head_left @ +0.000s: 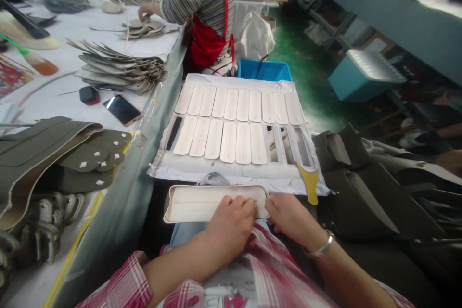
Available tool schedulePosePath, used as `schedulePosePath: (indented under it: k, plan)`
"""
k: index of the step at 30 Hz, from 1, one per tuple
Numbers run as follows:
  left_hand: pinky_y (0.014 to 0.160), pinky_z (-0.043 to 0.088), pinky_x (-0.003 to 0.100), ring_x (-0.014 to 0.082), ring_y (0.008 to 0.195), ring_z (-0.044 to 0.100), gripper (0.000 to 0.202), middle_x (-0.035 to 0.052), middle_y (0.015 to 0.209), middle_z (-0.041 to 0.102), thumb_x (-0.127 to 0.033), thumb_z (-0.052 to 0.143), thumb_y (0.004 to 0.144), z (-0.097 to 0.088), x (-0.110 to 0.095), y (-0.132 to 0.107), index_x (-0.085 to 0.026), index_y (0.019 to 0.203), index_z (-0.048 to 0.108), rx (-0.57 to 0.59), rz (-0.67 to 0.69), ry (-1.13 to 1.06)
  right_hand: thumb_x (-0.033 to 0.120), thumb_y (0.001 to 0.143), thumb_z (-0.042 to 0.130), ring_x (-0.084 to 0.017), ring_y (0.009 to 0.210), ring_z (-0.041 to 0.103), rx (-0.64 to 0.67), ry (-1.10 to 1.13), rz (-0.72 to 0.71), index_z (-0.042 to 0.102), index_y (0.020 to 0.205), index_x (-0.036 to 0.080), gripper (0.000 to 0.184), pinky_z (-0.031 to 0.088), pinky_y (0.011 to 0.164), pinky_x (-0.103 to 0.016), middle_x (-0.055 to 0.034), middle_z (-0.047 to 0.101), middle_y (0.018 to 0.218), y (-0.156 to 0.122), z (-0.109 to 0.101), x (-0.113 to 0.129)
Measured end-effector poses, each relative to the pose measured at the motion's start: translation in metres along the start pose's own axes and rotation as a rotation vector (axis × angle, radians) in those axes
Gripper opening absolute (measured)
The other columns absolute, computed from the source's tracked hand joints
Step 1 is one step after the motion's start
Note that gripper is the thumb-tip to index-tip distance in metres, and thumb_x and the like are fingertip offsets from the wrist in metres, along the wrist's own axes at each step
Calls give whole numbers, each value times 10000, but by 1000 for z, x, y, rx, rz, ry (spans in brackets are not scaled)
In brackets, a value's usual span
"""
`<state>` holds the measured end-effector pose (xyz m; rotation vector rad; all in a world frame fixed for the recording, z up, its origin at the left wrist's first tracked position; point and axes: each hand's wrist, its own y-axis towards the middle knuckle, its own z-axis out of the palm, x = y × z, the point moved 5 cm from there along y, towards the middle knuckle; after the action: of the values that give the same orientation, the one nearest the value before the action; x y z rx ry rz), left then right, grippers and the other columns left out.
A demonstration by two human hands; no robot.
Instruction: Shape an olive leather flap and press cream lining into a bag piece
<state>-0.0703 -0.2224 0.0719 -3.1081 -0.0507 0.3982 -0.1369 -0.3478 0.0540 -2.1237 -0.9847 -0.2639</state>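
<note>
Across my lap lies a long cream oblong panel with a raised edge, rounded corners and a line along its middle. My left hand is closed on its right half, with curled fingers on the upper face. At the panel's right end, my right hand pinches the rim between thumb and fingers. Just beyond is a white-covered slatted rack carrying two rows of smaller cream oblong pieces. A yellow spreader-like tool rests on the rack's near right corner.
On the left table are stacked grey pieces, a phone, a bottle and dark panels. Dark folded pieces are piled at right. A person in a red apron works beyond, near a blue bin.
</note>
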Motion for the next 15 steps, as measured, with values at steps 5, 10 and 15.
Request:
schedulePosePath:
  k: [5,10,15]
  plan:
    - [764,343,364,235,1045,411,442,54,1275,488,-477,606,807,0,-1,0,-142,1094,571,-20,-9,-20,406,950,290,-145,428,570,199,464,113,516,689,120,448,423,386,-207,-102,625,605,4,5,-25]
    - [776,342,373,221,1038,412,495,20,1264,507,-493,620,793,0,0,1,-162,1151,535,-47,-28,-12,494,831,586,-116,546,603,414,1104,-48,525,798,120,380,498,509,-194,-67,643,716,5,16,-47]
    - [744,346,366,217,1015,419,501,16,1249,516,-494,637,779,1,0,2,-163,1141,538,-31,-27,1,496,745,695,-90,460,574,367,1047,-47,514,769,115,423,471,440,-154,-34,626,641,14,24,-54]
